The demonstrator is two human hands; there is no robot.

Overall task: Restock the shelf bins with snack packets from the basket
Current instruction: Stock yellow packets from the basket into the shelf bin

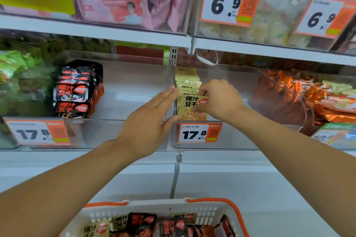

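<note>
My right hand [218,99] pinches a yellow snack packet [189,108] at the front of a row of yellow packets [187,82] inside the clear middle shelf bin [237,136]. Straight fingers of my left hand [148,123] lie flat against the clear wall at that bin's left edge. The neighbouring clear bin [123,134] to the left holds a stack of black packets [77,90]. At the bottom, a white basket with orange handles [173,206] carries several black and yellow packets [142,224].
Orange price tags reading 17.8 [199,132] hang on both bin fronts. Orange packets [300,94] fill the bin to the right, green ones [17,75] the far left. The upper shelf holds pink [123,0] and pale packets [273,25]. A white ledge [250,175] runs below the bins.
</note>
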